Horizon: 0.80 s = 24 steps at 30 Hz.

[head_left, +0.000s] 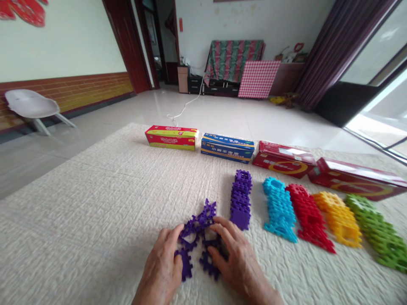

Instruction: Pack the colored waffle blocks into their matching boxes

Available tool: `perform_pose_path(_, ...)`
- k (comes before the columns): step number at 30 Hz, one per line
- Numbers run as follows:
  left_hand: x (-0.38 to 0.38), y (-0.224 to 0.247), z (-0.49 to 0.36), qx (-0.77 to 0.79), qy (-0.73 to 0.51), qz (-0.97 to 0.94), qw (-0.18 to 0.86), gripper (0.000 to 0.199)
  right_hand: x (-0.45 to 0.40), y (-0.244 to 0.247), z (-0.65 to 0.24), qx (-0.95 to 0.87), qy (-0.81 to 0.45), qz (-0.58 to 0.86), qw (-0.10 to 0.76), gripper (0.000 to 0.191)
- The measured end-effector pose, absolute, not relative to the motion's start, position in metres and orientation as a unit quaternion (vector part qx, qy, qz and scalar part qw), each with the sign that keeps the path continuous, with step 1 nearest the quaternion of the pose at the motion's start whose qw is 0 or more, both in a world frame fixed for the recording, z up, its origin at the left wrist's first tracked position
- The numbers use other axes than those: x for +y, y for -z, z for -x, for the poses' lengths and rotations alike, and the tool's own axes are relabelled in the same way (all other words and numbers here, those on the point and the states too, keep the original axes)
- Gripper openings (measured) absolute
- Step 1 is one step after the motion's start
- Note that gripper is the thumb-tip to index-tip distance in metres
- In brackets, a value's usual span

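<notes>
A loose cluster of purple interlocking plastic tiles lies on the cream mat, some square with notched edges, some star-like. From the left, my left hand curves against the cluster, its thumb by a solid square tile and its index finger at the tiles above. My right hand cups the other side with thumb and fingers apart, touching the tiles and partly covering them. Beyond it is a neat overlapping row of purple tiles.
To the right lie overlapping rows of blue tiles, red tiles, yellow tiles and green tiles. Behind stand a red-and-yellow box, a blue box and two dark red boxes. A white chair stands at far left.
</notes>
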<state>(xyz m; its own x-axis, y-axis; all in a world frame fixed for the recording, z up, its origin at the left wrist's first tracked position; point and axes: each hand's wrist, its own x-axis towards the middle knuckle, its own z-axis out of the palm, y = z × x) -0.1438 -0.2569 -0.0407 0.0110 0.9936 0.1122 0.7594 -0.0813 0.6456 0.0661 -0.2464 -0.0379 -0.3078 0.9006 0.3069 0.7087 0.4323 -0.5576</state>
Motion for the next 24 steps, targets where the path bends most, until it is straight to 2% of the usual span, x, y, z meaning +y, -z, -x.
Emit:
perform_pose_path(7,-0.252,0.026,0.142,0.657,-0.277,-0.659,0.241,0.058,-0.258,0.018,-0.058,-0.781,-0.157,0.463,0.388,0.032)
perform_pose_path(12,-0.251,0.01,0.139,0.662,-0.31,-0.635,0.249,0.052,-0.262,0.012,-0.055,-0.795,-0.207,0.418,0.388,0.035)
perform_pose_path(18,-0.249,0.002,0.126,0.636,-0.377,-0.482,0.47,0.042,-0.264,0.013,-0.057,-0.779,-0.205,0.411,0.427,0.045)
perform_pose_path(24,-0.247,-0.007,0.119,0.615,-0.42,-0.361,0.561,0.033,-0.269,0.016,-0.056,-0.768,-0.159,0.434,0.444,0.054)
